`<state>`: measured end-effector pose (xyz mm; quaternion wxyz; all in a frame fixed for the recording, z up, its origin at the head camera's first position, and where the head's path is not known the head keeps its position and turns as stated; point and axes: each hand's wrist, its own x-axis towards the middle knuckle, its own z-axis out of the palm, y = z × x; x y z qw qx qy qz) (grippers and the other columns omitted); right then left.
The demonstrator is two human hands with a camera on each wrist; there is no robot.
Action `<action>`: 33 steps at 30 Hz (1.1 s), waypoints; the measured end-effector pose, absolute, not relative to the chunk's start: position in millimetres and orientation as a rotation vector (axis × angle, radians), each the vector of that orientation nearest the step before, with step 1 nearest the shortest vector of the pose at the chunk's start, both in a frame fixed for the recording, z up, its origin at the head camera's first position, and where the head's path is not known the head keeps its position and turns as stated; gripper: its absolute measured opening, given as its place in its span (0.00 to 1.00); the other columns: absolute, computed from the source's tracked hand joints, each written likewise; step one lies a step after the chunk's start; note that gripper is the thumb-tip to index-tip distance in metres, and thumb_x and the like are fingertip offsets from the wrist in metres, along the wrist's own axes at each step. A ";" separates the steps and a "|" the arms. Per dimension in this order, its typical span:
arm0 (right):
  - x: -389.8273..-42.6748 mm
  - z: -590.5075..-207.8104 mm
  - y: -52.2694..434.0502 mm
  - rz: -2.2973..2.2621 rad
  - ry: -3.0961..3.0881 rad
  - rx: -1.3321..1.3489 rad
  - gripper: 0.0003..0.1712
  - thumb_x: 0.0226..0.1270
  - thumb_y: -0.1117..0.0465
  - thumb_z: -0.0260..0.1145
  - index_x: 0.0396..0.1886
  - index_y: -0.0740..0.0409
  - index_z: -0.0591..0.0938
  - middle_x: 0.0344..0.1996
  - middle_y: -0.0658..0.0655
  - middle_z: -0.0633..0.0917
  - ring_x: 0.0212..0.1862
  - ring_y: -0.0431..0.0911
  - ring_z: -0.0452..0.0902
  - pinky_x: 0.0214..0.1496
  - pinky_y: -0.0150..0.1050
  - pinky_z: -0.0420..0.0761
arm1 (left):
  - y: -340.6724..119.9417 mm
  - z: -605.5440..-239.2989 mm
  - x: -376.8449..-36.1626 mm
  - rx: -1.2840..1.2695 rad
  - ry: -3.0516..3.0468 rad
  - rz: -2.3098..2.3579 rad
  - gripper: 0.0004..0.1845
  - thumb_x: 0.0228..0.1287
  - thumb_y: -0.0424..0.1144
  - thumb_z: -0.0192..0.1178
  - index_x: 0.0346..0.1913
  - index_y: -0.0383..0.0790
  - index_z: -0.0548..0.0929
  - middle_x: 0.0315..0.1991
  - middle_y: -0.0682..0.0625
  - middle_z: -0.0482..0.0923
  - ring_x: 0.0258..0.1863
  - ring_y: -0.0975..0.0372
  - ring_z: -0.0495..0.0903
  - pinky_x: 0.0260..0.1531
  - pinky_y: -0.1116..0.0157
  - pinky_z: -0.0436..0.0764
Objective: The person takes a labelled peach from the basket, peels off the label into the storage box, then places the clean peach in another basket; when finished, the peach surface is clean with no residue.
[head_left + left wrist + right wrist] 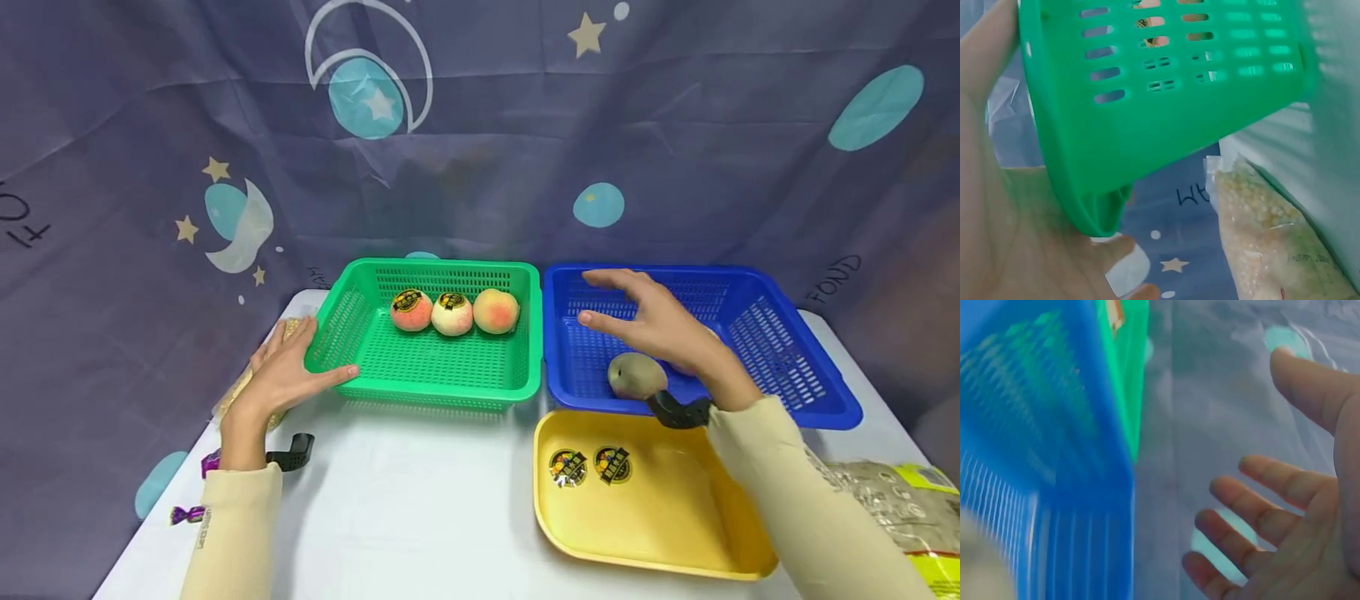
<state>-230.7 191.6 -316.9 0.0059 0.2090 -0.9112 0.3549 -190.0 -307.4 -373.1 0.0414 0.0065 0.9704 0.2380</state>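
Observation:
My left hand (pixel 281 375) is at the near left corner of a green basket (pixel 442 387), thumb stretched along the front rim. In the left wrist view, that basket's rim lies against the palm, with fingers extending past its outside. Three peaches (pixel 496 312) stand in a row inside it, two bearing black-and-gold stickers. Over a blue basket (pixel 798 350), my right hand (pixel 663 321) hovers with fingers spread and nothing held. Below it in the basket lies a greyish-green round fruit (pixel 636 376); another fruit is mostly hidden behind the hand.
A yellow tray (pixel 652 525) with two loose round stickers (pixel 612 465) sits before the blue basket. Left of the green basket lies a bag of pale grains (pixel 1266 231). Purple-wrapped candies (pixel 187 515) lie by the left sleeve, a clear-and-yellow package (pixel 900 508) at right. A dark curtain hangs behind.

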 end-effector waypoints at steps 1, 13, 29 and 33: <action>-237.6 -316.5 180.2 1.155 -2.845 0.698 0.36 0.71 0.44 0.68 0.74 0.51 0.72 0.71 0.58 0.74 0.73 0.57 0.65 0.74 0.62 0.64 | -307.5 -373.7 -189.2 0.023 2.970 0.746 0.65 0.56 0.73 0.64 0.83 0.41 0.42 0.84 0.42 0.38 0.82 0.42 0.23 0.70 0.28 0.32; -305.9 -333.7 71.7 1.450 -2.834 0.858 0.31 0.72 0.49 0.68 0.71 0.53 0.75 0.64 0.63 0.79 0.62 0.55 0.74 0.66 0.55 0.74 | -308.3 -381.5 -191.3 0.036 2.955 0.831 0.66 0.54 0.71 0.68 0.83 0.45 0.41 0.85 0.49 0.34 0.82 0.44 0.23 0.69 0.26 0.27; -346.9 -379.4 19.9 1.299 -3.001 0.837 0.36 0.70 0.53 0.71 0.74 0.53 0.71 0.73 0.58 0.72 0.74 0.56 0.67 0.76 0.57 0.66 | -309.0 -382.7 -194.0 0.002 2.940 0.882 0.68 0.51 0.71 0.70 0.84 0.48 0.40 0.85 0.53 0.34 0.83 0.46 0.26 0.69 0.26 0.26; -348.6 -384.8 11.7 1.114 -3.054 0.793 0.40 0.67 0.50 0.73 0.76 0.49 0.70 0.76 0.55 0.70 0.76 0.56 0.64 0.80 0.66 0.47 | -310.5 -384.1 -194.0 -0.006 2.929 0.896 0.68 0.51 0.71 0.70 0.83 0.50 0.39 0.85 0.56 0.32 0.83 0.46 0.28 0.68 0.25 0.26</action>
